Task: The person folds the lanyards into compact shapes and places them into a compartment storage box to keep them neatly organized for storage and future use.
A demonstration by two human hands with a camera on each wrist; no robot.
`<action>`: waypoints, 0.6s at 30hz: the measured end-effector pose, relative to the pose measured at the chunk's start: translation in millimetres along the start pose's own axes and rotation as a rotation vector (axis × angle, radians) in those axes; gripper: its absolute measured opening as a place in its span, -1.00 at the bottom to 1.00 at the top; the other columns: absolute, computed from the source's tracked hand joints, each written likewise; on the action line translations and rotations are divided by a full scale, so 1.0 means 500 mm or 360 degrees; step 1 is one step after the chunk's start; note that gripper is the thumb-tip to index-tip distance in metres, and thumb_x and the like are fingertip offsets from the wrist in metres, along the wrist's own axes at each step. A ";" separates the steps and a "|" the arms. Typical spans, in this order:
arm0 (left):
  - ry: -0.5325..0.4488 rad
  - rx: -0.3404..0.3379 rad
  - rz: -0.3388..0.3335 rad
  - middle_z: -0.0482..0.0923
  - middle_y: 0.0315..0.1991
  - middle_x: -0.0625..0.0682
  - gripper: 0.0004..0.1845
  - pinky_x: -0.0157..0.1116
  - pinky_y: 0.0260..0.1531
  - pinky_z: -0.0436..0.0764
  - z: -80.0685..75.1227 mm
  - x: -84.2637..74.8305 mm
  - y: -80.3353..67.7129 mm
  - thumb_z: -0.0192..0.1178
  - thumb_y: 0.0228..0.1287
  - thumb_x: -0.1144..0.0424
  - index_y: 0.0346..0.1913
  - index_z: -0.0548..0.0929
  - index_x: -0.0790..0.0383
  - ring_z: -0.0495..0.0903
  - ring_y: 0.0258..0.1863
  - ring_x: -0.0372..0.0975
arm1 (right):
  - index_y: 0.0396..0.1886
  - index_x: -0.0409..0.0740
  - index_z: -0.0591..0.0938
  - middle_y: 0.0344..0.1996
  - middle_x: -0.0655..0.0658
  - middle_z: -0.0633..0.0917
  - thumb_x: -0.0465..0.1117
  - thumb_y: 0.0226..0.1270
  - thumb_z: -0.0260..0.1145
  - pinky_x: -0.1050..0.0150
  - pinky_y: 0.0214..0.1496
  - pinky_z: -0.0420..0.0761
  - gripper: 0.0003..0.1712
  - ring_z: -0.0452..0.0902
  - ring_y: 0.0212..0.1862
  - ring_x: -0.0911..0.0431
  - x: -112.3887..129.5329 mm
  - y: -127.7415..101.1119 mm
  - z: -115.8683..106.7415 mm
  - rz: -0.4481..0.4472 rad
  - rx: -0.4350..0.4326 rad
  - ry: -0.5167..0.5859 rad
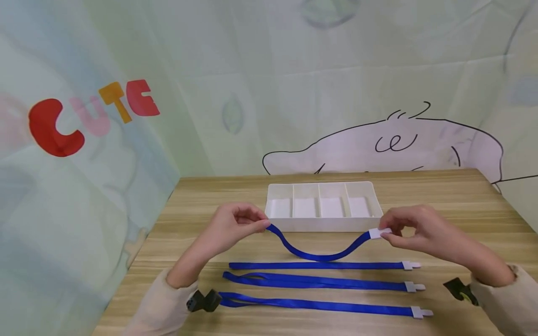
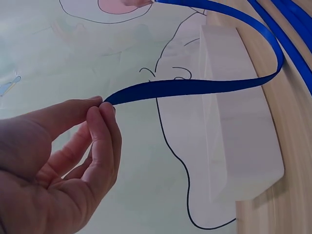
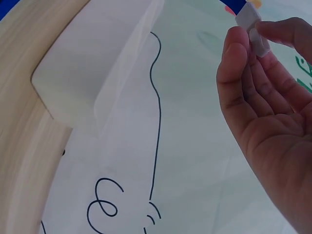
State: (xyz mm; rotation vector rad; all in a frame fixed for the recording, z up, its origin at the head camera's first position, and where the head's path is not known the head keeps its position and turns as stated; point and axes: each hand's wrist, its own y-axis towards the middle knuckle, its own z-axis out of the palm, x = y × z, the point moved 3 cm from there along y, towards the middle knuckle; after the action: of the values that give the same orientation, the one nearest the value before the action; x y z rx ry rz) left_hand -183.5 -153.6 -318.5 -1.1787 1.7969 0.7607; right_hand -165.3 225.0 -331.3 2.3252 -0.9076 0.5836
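A blue lanyard (image 1: 321, 257) hangs in a sagging curve between both hands, in front of a white divided box (image 1: 323, 225). My left hand (image 1: 235, 226) pinches its looped end between thumb and fingertips; in the left wrist view the strap (image 2: 195, 87) runs off from those fingertips. At the other end, my right hand (image 1: 420, 231) pinches the white plastic clip (image 1: 377, 233), which also shows between thumb and fingers in the right wrist view. Below the held strap, three more blue lanyards (image 1: 315, 265) lie side by side on the table, their white clips to the right.
The box stands near the back of the wooden table (image 1: 210, 196), its several compartments bare inside. Behind the table hangs a printed cloth (image 1: 235, 70) with cartoon drawings and coloured letters. A dark wrist device (image 1: 203, 301) sits at the left sleeve.
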 end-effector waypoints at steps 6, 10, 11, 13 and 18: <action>0.0025 0.0010 -0.0004 0.72 -0.32 0.03 -0.84 -0.28 -0.25 0.72 0.012 -0.018 0.008 0.40 0.27 0.25 -0.19 0.74 0.27 0.73 -0.34 -0.17 | -0.28 0.00 0.69 -0.46 0.26 0.62 -0.33 0.20 0.49 0.38 -0.45 0.58 -0.82 0.51 -0.45 0.29 0.022 0.016 0.000 0.0026 0.0005 -0.0016; 0.0025 0.0022 0.0010 0.72 -0.32 0.02 -0.85 -0.27 -0.26 0.72 0.019 -0.032 0.012 0.40 0.27 0.25 -0.18 0.74 0.26 0.73 -0.35 -0.17 | -0.28 0.01 0.69 -0.47 0.27 0.61 -0.31 0.23 0.49 0.37 -0.44 0.59 -0.84 0.51 -0.45 0.29 0.035 0.026 0.001 0.0038 0.0007 -0.0024; 0.0019 0.0025 0.0013 0.72 -0.32 0.02 -0.85 -0.27 -0.26 0.72 0.022 -0.036 0.013 0.40 0.26 0.25 -0.18 0.74 0.26 0.73 -0.35 -0.17 | -0.28 0.02 0.69 -0.47 0.27 0.61 -0.31 0.23 0.48 0.37 -0.44 0.59 -0.84 0.51 -0.45 0.28 0.038 0.028 0.001 0.0037 0.0006 -0.0027; -0.0002 0.0033 0.0024 0.72 -0.32 0.02 -0.85 -0.26 -0.26 0.73 0.027 -0.043 0.016 0.40 0.26 0.26 -0.18 0.74 0.26 0.73 -0.34 -0.17 | -0.28 0.05 0.68 -0.49 0.27 0.61 -0.30 0.23 0.48 0.37 -0.43 0.59 -0.83 0.51 -0.45 0.29 0.044 0.033 0.002 0.0035 0.0004 -0.0033; -0.0077 0.0056 0.0064 0.72 -0.31 0.04 -0.86 -0.25 -0.25 0.73 0.043 -0.057 0.023 0.41 0.25 0.28 -0.20 0.74 0.27 0.73 -0.33 -0.17 | -0.28 0.08 0.67 -0.50 0.24 0.61 -0.28 0.26 0.47 0.35 -0.40 0.61 -0.83 0.52 -0.46 0.28 0.055 0.046 0.007 0.0039 0.0013 0.0001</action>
State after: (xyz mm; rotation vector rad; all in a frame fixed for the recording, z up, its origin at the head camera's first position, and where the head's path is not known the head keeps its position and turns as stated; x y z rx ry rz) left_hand -181.6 -119.5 -303.2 -1.0951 1.7920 0.7711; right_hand -162.4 196.0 -310.4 2.3239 -0.9367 0.5989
